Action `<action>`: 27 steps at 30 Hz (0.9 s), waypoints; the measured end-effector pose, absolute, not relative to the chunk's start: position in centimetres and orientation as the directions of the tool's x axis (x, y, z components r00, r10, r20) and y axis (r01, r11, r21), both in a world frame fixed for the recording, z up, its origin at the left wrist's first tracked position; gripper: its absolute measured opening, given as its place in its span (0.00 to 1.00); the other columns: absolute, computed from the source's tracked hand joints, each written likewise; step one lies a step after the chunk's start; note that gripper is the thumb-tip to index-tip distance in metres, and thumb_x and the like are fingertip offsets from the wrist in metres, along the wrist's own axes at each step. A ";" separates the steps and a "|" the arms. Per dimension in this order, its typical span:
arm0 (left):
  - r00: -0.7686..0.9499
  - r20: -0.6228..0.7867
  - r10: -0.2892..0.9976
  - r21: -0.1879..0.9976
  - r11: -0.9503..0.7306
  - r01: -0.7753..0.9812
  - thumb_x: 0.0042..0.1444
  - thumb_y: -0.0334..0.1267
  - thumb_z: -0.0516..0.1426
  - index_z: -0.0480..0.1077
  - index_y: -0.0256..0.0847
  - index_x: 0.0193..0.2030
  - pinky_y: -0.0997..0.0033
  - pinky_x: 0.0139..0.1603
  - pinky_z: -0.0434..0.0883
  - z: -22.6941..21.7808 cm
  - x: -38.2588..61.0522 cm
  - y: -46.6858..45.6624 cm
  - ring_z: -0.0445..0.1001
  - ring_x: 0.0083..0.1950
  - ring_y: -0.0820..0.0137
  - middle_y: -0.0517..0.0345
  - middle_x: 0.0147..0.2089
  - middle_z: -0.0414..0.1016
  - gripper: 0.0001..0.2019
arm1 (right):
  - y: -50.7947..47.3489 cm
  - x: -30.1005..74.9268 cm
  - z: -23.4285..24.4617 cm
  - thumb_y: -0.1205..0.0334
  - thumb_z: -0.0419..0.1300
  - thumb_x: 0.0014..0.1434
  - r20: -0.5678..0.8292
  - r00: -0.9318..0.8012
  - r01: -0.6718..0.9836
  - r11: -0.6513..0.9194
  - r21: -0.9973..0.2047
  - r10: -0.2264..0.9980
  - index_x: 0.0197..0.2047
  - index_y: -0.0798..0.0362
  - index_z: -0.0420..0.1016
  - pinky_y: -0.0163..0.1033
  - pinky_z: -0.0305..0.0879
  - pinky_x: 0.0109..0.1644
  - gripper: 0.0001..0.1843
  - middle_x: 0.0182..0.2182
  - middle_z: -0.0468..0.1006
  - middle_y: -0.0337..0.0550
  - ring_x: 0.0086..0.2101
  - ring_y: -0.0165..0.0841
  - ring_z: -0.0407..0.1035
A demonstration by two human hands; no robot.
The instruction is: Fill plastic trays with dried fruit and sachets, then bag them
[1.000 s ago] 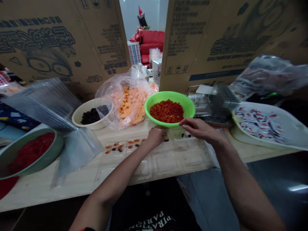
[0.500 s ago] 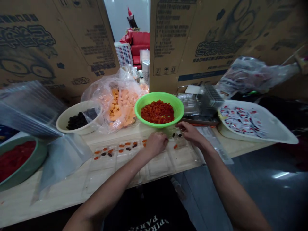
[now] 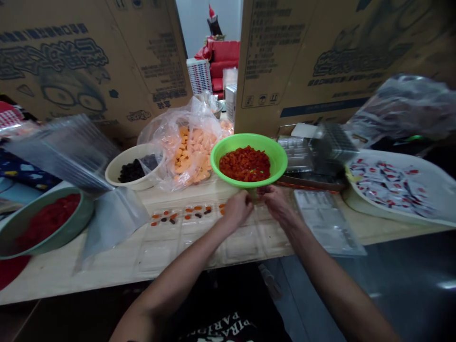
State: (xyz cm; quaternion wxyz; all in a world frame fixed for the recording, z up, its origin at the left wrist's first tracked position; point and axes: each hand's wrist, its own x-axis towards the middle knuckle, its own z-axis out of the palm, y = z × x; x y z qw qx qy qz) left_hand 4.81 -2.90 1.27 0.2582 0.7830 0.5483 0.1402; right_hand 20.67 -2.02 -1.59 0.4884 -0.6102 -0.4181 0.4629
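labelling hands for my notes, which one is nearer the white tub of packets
Right. The right hand is left of the white tub; the left hand is farther left.

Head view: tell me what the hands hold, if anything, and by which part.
It cannot be told: near the green bowl, the left hand and right hand hide anything they might grip.

I see pale, bluish wall [image 3: 195,19] at far end, through gap between two tall cardboard panels: left panel [image 3: 89,57] and right panel [image 3: 274,57], both printed. In gap, red sofa-like seat [image 3: 225,51] stands before wall. Near me, table [image 3: 46,282] has pale, wood-grained top. Floor [image 3: 302,285] on right looks grey and smooth, with white reflection [image 3: 447,285] near edge. Light seems to me dim, rather cool; corners fall dark.
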 end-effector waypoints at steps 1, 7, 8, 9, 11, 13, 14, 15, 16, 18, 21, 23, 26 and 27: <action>0.328 -0.063 0.943 0.577 -0.234 0.782 0.57 0.31 0.55 0.76 0.37 0.47 0.67 0.47 0.73 1.3 4.0 -2.2 0.79 0.44 0.63 0.51 0.43 0.82 0.13 | -2.2 20.3 -1.7 0.63 0.53 0.35 -0.144 0.274 0.032 -0.159 -0.987 0.951 0.31 0.53 0.70 0.39 0.67 0.44 0.15 0.33 0.78 0.45 0.39 0.38 0.71; 0.385 -0.009 0.923 0.577 -0.310 0.756 0.58 0.29 0.56 0.80 0.39 0.43 0.68 0.48 0.72 0.9 3.4 -0.3 0.78 0.44 0.65 0.53 0.42 0.83 0.12 | -4.3 23.5 1.8 0.63 0.53 0.47 -0.080 0.169 0.382 -0.141 -0.914 0.982 0.37 0.55 0.79 0.37 0.67 0.40 0.17 0.33 0.80 0.45 0.35 0.35 0.72; 0.425 0.011 0.905 0.561 -0.358 0.747 0.59 0.29 0.56 0.79 0.38 0.44 0.68 0.48 0.72 0.8 4.0 -0.4 0.78 0.44 0.65 0.53 0.42 0.83 0.11 | -4.3 24.3 3.0 0.62 0.53 0.49 -0.052 0.139 0.476 -0.113 -0.872 0.989 0.39 0.55 0.80 0.36 0.66 0.38 0.18 0.32 0.80 0.44 0.33 0.35 0.71; 0.467 0.030 0.884 0.543 -0.407 0.734 0.60 0.29 0.55 0.79 0.38 0.44 0.68 0.48 0.72 0.7 4.7 -0.7 0.78 0.44 0.65 0.53 0.42 0.82 0.11 | -4.0 25.0 4.2 0.62 0.53 0.52 -0.009 0.123 0.560 -0.077 -0.825 0.992 0.41 0.55 0.81 0.36 0.66 0.36 0.18 0.32 0.81 0.44 0.32 0.34 0.71; 0.525 0.060 0.849 0.496 -0.482 0.722 0.63 0.30 0.54 0.77 0.37 0.47 0.69 0.48 0.72 0.2 6.2 -1.2 0.78 0.46 0.65 0.51 0.44 0.81 0.12 | -2.5 25.7 6.5 0.64 0.52 0.56 0.090 0.103 0.697 -0.007 -0.717 0.991 0.46 0.55 0.81 0.36 0.66 0.38 0.20 0.35 0.82 0.45 0.33 0.34 0.72; 0.538 0.043 0.842 0.427 -0.502 0.752 0.66 0.32 0.51 0.76 0.38 0.49 0.69 0.49 0.71 -0.2 7.5 -1.6 0.77 0.48 0.64 0.48 0.47 0.80 0.13 | -0.2 25.4 8.1 0.67 0.51 0.58 0.126 0.049 0.809 0.035 -0.587 0.991 0.47 0.55 0.81 0.36 0.67 0.43 0.20 0.39 0.83 0.47 0.38 0.35 0.74; 0.535 0.017 0.844 0.394 -0.498 0.773 0.67 0.33 0.50 0.76 0.38 0.48 0.68 0.49 0.71 -0.4 7.9 -1.8 0.78 0.49 0.63 0.47 0.47 0.80 0.14 | 1.1 25.0 8.6 0.69 0.51 0.58 0.105 0.015 0.858 0.041 -0.512 0.994 0.48 0.55 0.81 0.36 0.67 0.45 0.21 0.42 0.83 0.48 0.41 0.36 0.74; 0.529 -0.009 0.848 0.367 -0.490 0.791 0.68 0.34 0.50 0.77 0.38 0.48 0.67 0.49 0.72 -0.5 8.2 -1.9 0.78 0.49 0.62 0.46 0.47 0.79 0.14 | 2.4 24.3 8.8 0.70 0.51 0.58 0.061 -0.021 0.904 0.045 -0.426 0.998 0.49 0.56 0.81 0.37 0.66 0.48 0.21 0.44 0.83 0.49 0.43 0.37 0.75; 0.519 -0.026 0.855 0.348 -0.479 0.806 0.68 0.36 0.50 0.77 0.38 0.47 0.66 0.49 0.72 -0.5 8.3 -1.9 0.78 0.48 0.61 0.45 0.47 0.79 0.14 | 3.7 23.6 8.8 0.71 0.52 0.57 0.003 -0.055 0.939 0.053 -0.341 0.998 0.49 0.57 0.81 0.37 0.66 0.49 0.21 0.47 0.83 0.51 0.45 0.39 0.75; 0.478 -0.038 0.878 0.324 -0.441 0.837 0.68 0.39 0.50 0.78 0.38 0.47 0.64 0.48 0.73 -0.3 8.2 -2.1 0.79 0.48 0.59 0.43 0.47 0.79 0.15 | 5.9 22.2 8.2 0.71 0.56 0.55 -0.124 -0.107 0.974 0.079 -0.211 0.987 0.50 0.59 0.81 0.39 0.66 0.50 0.21 0.48 0.82 0.57 0.47 0.42 0.75; 0.382 -0.101 0.919 0.277 -0.343 0.897 0.66 0.44 0.52 0.79 0.35 0.45 0.62 0.45 0.74 0.3 7.9 -2.3 0.80 0.46 0.55 0.40 0.45 0.80 0.18 | 8.5 20.5 6.5 0.68 0.63 0.49 -0.284 -0.147 0.983 0.107 -0.151 0.947 0.46 0.62 0.82 0.40 0.68 0.45 0.20 0.43 0.83 0.61 0.44 0.46 0.76; 0.360 -0.164 0.919 0.258 -0.312 0.914 0.65 0.44 0.53 0.80 0.34 0.43 0.61 0.44 0.74 0.8 7.9 -2.4 0.81 0.45 0.53 0.38 0.42 0.81 0.17 | 9.7 19.7 5.3 0.68 0.66 0.45 -0.370 -0.143 0.985 0.096 -0.141 0.918 0.42 0.63 0.84 0.40 0.69 0.43 0.18 0.37 0.84 0.58 0.40 0.46 0.77; 0.362 -0.189 0.913 0.270 -0.306 0.913 0.64 0.40 0.52 0.80 0.35 0.43 0.63 0.44 0.73 1.1 8.2 -2.3 0.81 0.46 0.54 0.38 0.42 0.82 0.16 | 10.8 19.0 3.9 0.70 0.67 0.42 -0.434 -0.128 0.988 0.077 -0.131 0.892 0.39 0.63 0.84 0.40 0.70 0.43 0.17 0.32 0.83 0.55 0.39 0.46 0.77; 0.359 -0.192 0.913 0.274 -0.301 0.913 0.64 0.40 0.52 0.80 0.35 0.43 0.63 0.44 0.73 1.1 8.3 -2.2 0.81 0.46 0.54 0.38 0.43 0.82 0.16 | 11.0 19.0 3.7 0.70 0.68 0.42 -0.434 -0.123 0.989 0.072 -0.132 0.893 0.39 0.63 0.84 0.41 0.70 0.43 0.17 0.32 0.83 0.56 0.39 0.47 0.77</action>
